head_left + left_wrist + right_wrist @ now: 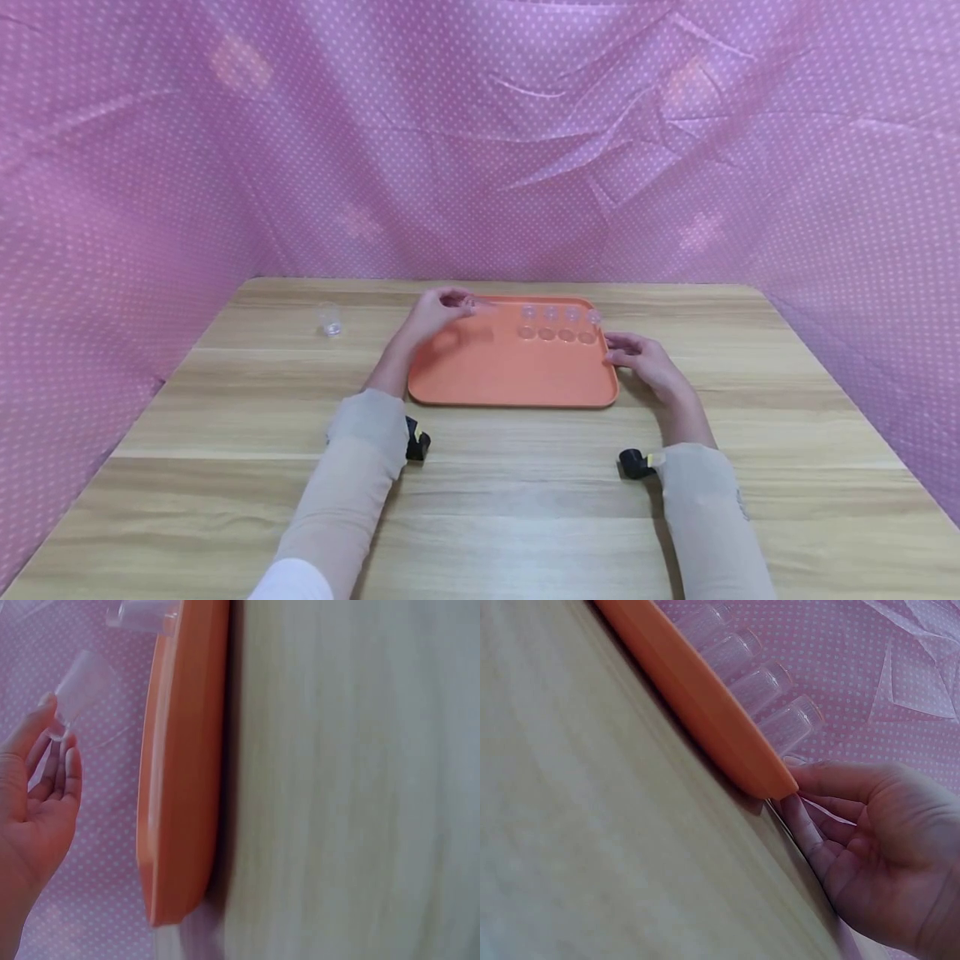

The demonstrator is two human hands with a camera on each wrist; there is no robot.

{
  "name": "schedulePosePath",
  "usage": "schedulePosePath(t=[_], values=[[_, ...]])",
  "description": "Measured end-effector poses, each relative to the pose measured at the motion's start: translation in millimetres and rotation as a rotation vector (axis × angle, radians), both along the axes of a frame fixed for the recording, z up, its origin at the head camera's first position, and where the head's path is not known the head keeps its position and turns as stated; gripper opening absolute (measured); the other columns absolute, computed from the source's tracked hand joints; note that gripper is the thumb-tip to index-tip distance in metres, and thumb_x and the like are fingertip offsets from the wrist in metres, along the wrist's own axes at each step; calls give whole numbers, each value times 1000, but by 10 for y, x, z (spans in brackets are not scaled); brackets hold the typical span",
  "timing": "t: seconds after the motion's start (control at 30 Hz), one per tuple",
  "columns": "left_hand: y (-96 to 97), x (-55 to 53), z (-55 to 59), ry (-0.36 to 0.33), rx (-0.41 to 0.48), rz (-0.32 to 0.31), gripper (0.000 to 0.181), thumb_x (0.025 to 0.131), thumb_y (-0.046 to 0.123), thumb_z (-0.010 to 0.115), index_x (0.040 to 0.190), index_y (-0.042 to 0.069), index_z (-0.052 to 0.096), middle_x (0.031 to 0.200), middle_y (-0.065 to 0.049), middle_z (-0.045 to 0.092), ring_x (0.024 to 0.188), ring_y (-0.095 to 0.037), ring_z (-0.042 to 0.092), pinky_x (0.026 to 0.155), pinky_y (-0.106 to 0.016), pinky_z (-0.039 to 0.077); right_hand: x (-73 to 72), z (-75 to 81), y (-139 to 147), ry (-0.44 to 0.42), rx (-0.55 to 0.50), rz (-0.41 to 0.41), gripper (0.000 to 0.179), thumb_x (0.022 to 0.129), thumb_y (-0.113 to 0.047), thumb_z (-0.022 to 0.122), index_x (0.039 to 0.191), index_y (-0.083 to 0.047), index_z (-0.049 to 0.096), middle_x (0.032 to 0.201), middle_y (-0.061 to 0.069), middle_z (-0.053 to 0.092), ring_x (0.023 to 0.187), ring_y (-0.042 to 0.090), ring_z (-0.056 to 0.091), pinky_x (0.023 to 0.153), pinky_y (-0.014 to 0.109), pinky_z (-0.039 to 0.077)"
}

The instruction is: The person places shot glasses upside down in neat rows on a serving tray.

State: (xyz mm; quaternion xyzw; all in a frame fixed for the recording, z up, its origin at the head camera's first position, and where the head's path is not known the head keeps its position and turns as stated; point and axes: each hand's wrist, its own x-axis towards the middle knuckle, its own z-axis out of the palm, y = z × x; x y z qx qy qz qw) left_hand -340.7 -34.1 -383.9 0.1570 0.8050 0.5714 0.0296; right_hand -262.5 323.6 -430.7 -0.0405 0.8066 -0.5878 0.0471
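Note:
My left hand (437, 315) is above the left part of an orange tray (487, 367). Its thumb and fingers pinch a clear plastic cup (81, 688) by the narrow end; the cup is tipped sideways, its wide end pointing away from the palm. On the tray's far right part stand several clear cups (791, 726) in a row, wide rims down. My right hand (645, 362) holds the tray's right edge between thumb and fingers, as the right wrist view shows.
Another clear cup (330, 321) stands on the wooden table (517, 500), left of the tray. Pink dotted cloth (480, 167) hangs behind the table and along both sides. Black wrist cameras (636, 464) hang off both sleeves near the tabletop.

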Motion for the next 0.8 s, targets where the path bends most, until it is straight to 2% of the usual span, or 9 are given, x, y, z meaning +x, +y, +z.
schedulePosePath(t=[0.23,0.43,0.53,0.57,0.8], values=[[118,-10,-64,11,123,46,37,78,12,74,109,-5,62,103,-16,64,92,-21,58,80,-27,48,0,-7,-4,3,2,-8,51,87,-7,61,131,8,41,125,27,47,107,24,48,105,45,21],[235,30,-49,15,108,53,33,80,14,73,107,-2,64,101,-12,65,93,-20,57,80,-27,47,20,-1,-12,-6,4,-9,50,88,-6,59,132,8,41,126,27,46,110,31,46,105,47,20],[302,20,-66,7,112,43,31,80,12,72,106,-3,63,99,-11,65,92,-20,57,79,-26,47,25,1,-13,-6,8,-12,50,88,-7,60,132,7,41,126,27,46,109,28,48,105,46,20],[327,-16,-109,14,110,47,31,80,13,73,105,-2,64,97,-10,65,90,-18,57,78,-25,47,23,1,-10,-5,9,-11,50,88,-7,60,132,8,41,126,27,46,109,27,47,105,47,20],[442,-82,-182,74,52,43,26,77,7,74,99,-3,66,88,-12,65,78,-17,57,71,-24,47,15,1,-19,-8,-8,-10,50,88,-7,60,131,8,41,126,27,46,108,24,47,105,45,20]])
